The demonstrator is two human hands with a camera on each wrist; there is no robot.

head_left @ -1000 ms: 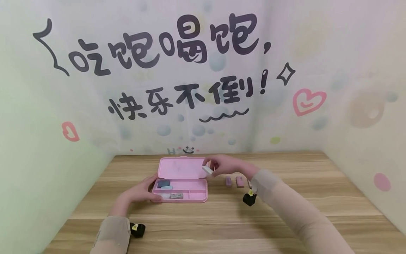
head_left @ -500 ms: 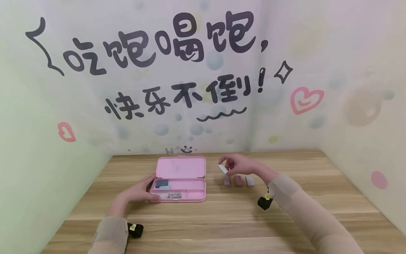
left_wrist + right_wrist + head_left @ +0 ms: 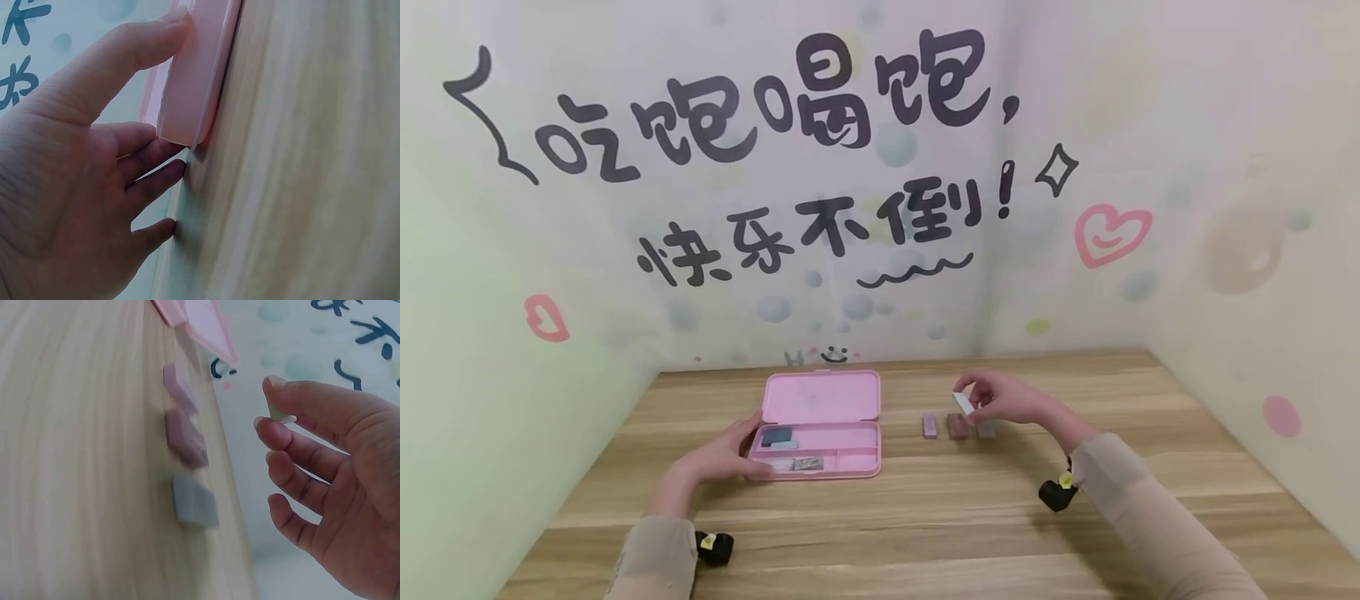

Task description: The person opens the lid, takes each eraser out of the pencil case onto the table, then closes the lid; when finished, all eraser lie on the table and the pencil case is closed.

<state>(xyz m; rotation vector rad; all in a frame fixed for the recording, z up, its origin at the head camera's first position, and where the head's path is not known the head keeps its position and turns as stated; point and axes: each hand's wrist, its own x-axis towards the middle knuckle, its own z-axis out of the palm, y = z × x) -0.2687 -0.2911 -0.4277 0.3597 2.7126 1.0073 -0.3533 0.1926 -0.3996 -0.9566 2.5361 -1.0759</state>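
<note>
A pink pencil case point(image 3: 823, 397) lies on the table with its lid laid back. My left hand point(image 3: 718, 457) grips its left end, the thumb along the front wall and fingertips at the back corner, as the left wrist view shows. Thumb and forefinger of my right hand point(image 3: 1015, 402) pinch a small white eraser point(image 3: 962, 403) above the table. Below and beside it a purple eraser point(image 3: 929, 426), a reddish-brown eraser point(image 3: 957, 427) and a grey eraser point(image 3: 195, 501) stand in a row. The right hand partly covers the grey one in the head view.
Inside the case lie a dark block point(image 3: 777, 437), a light blue block point(image 3: 785, 445) and a grey patterned block point(image 3: 808, 463), with a whitish piece beside it. Behind the wooden table point(image 3: 880, 533) hangs a printed cloth point(image 3: 737, 325); side walls stand left and right.
My right hand has carried the white eraser rightward from beside the case lid to over the row of erasers. The left hand stays on the case; the head view has shifted slightly.
</note>
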